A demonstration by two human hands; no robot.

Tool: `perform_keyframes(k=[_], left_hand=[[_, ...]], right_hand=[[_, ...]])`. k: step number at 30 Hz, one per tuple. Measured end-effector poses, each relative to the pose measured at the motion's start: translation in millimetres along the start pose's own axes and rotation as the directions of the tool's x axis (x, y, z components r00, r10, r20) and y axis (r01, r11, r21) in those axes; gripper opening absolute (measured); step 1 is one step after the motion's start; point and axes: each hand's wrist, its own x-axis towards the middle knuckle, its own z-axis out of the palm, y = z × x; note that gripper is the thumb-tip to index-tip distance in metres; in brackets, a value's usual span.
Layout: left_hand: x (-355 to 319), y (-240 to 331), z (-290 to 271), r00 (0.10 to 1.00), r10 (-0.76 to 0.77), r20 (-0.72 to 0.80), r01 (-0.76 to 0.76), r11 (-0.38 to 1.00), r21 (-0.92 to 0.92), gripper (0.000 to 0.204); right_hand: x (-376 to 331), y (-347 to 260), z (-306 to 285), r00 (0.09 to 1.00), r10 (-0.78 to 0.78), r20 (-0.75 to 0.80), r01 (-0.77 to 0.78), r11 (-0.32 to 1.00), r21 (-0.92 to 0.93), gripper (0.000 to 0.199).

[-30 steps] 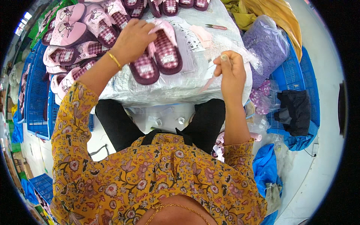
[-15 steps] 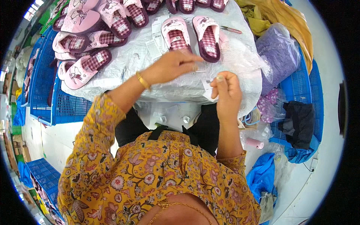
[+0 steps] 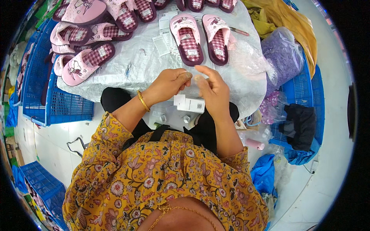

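Left hand (image 3: pixel 166 84) — fingers pinched together, meeting the right hand (image 3: pixel 212 90) over the table (image 3: pixel 154 65) edge. Right fingers clamp a white tag (image 3: pixel 189 104), hanging below the palm — slipper pair (image 3: pixel 200 34) just beyond.

The desk (image 3: pixel 154 65) wears a crinkled, silvery plastic sheet with a dull sheen. The slippers (image 3: pixel 200 36) look like soft cloth: pink plush uppers, matt checked fabric insoles. The tag (image 3: pixel 189 104) under the hands is smooth white paper or card, as are the labels (image 3: pixel 163 38) lying on the desk. The bangle (image 3: pixel 143 101) is glossy yellow metal. The crates (image 3: pixel 46 100) are blue moulded plastic lattice, slightly shiny. The bag (image 3: pixel 285 57) is thin, clear, wrinkled plastic film. The floor (image 3: pixel 50 142) is pale and smooth.
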Motion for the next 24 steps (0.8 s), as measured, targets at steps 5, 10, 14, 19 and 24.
perform_keyframes(k=[5,10,14,19,24], left_hand=[[-3.3,-8.7,-5.7,0.997,0.074,-0.033,-0.07,0.991,0.112,0.031],[-5.8,-15.2,-20.0,0.998,0.062,-0.01,-0.06,0.991,0.123,0.026],[-26.9,14.9,-49.4,0.945,0.284,-0.162,-0.285,0.958,0.022,0.034],[-105.4,86.8,-19.2,0.331,0.839,0.432,-0.495,0.544,-0.678,0.037],[-95.4,60.8,-26.4,0.69,0.706,0.159,-0.552,0.656,-0.515,0.017]], right_hand=[[12.2,4.0,30.7,0.984,-0.114,0.139,0.079,0.968,0.237,0.02],[17.5,-3.9,32.0,0.978,0.091,0.186,-0.151,0.928,0.339,0.018],[27.7,7.2,18.1,0.984,0.152,0.095,-0.179,0.802,0.57,0.026],[27.3,-5.3,18.3,0.99,0.121,0.069,-0.139,0.827,0.544,0.028],[26.2,-10.0,15.5,0.99,0.137,0.02,-0.126,0.835,0.536,0.027]])
